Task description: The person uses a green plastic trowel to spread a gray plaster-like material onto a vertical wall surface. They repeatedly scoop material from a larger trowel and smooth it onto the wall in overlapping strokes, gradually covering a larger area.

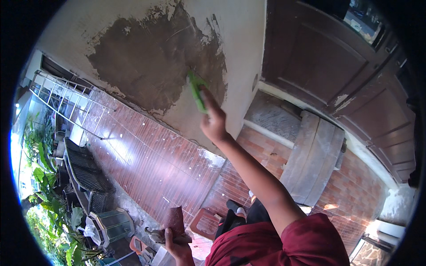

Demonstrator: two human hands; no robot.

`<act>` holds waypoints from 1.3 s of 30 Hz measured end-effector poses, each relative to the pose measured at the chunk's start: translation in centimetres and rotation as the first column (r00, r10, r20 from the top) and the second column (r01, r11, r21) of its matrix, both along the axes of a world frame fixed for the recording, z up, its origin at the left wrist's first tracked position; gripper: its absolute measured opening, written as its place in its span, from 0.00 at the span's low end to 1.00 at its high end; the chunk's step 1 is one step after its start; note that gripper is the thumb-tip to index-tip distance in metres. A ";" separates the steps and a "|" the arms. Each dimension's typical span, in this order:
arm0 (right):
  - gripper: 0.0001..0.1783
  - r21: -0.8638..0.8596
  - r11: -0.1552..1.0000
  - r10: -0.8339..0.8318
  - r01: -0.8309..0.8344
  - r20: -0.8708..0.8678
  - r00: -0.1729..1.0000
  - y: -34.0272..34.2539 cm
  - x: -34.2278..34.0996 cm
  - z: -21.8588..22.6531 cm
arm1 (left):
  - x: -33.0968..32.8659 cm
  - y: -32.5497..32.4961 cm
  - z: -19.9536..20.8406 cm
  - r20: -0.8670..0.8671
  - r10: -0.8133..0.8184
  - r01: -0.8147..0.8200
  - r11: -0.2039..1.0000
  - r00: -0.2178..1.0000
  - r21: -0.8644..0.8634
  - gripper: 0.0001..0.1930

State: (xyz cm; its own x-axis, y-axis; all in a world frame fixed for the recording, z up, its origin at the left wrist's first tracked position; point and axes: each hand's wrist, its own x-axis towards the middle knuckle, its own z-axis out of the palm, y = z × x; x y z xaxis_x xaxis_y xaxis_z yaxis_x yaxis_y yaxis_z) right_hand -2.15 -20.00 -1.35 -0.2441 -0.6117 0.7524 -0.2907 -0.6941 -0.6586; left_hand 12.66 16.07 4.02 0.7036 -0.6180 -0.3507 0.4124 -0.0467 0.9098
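Note:
My right hand (pixel 214 123) reaches up at the end of a stretched arm, fingers wrapped round a green plastering trowel (pixel 195 91). The trowel's far end meets a wide patch of dark grey plaster (pixel 142 60) on the pale wall (pixel 242 44). This patch has ragged edges and streaks. Low in front of me, my left hand (pixel 178 252) grips a flat reddish-brown piece (pixel 174 219), its thumb up against it. Greyish lumps lie beside that hand; whether they rest on the piece is unclear.
Brown panelled doors (pixel 315 55) stand at right, above a step with wooden planks (pixel 313 155). Splattered tiles (pixel 155 159) cover the floor. A metal ladder (pixel 66 99), a dark woven bench (pixel 86 170), a glass-sided table (pixel 115 226) and plants (pixel 46 195) line the left. A reddish basin (pixel 206 224) sits near my feet.

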 end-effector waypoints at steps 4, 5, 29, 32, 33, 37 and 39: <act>0.31 -0.132 0.989 0.033 -0.060 -0.200 0.979 0.7 2.0 -1.4 | 1.2 1.0 -0.3 0.049 0.040 -0.042 0.999 0.998 0.034 0.17; 0.31 -0.143 0.987 0.040 -0.078 -0.251 0.967 1.1 2.3 -2.4 | 1.5 1.4 -0.4 0.069 0.024 -0.027 0.998 0.997 0.052 0.17; 0.44 0.068 0.997 0.044 -0.039 -0.071 0.997 2.2 3.5 -5.4 | 2.3 3.1 -1.1 0.246 0.058 -0.101 0.981 0.968 0.168 0.20; 0.40 0.077 0.978 0.200 -0.192 -0.119 0.973 8.5 5.5 -7.7 | 2.3 2.9 -0.9 0.134 -0.015 -0.019 0.968 0.991 0.250 0.20; 0.38 0.119 0.954 0.287 -0.274 -0.116 0.951 10.5 5.2 -8.2 | 2.3 2.6 -1.0 0.124 -0.012 -0.019 0.968 0.992 0.250 0.20; 0.33 0.119 0.987 0.095 -0.112 0.140 0.986 11.1 2.3 -6.9 | 1.9 1.4 -1.2 0.114 -0.036 0.012 0.979 0.993 0.203 0.20; 0.35 0.121 0.993 -0.027 0.001 0.208 0.978 7.4 1.4 -5.3 | 1.4 1.0 -0.8 0.085 -0.061 0.045 0.983 0.995 0.176 0.20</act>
State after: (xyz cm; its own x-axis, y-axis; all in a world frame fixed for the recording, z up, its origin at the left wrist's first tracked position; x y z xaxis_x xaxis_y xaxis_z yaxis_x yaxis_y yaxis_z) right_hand -0.73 -12.62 -6.66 -0.3974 -0.6894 0.6056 -0.1468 -0.6037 -0.7836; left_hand 14.10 17.02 3.25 0.7051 -0.5903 -0.3930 0.3225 -0.2266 0.9190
